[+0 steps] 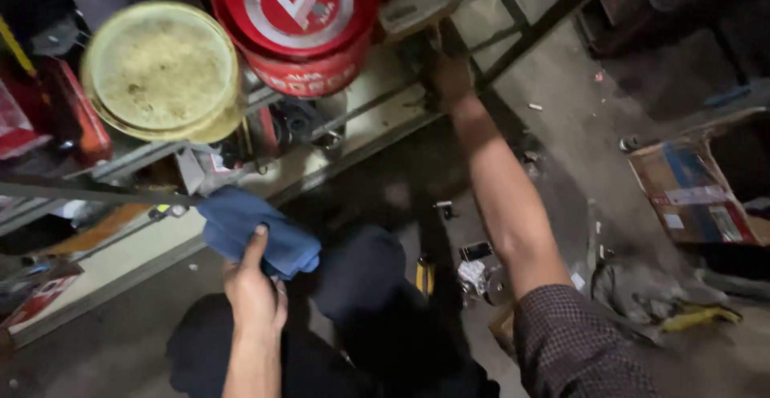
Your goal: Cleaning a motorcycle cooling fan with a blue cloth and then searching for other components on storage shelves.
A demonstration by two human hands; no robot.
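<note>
A yellow lid [160,69] is sitting on the shelf [120,161] at the far left, well above the left fingers, with a red can [76,113] lying just left of it. The left hand [255,294] is gripping a blue cloth [253,230]; the thumb is pressing across the cloth's near edge and the other fingers are wrapping underneath, out of sight. The cloth is hanging just past those fingers, near the shelf's front rail. Above and to the right of the left fingers a red bucket [297,25] is resting on the shelf beside the lid. Dark trousers [361,286] are showing just right of the left hand, between the two arms. The right hand [451,73] is reaching up to the shelf's metal frame [529,33], well apart from the cloth; it is blurred, and I cannot tell whether its fingers are closing on anything. Below them, along the forearm, small bits of litter [477,270] are lying on the floor [577,125]. Far right of the right fingers a torn cardboard box [694,193] is lying on the floor, and a yellow tool [698,315] is lying near it.
</note>
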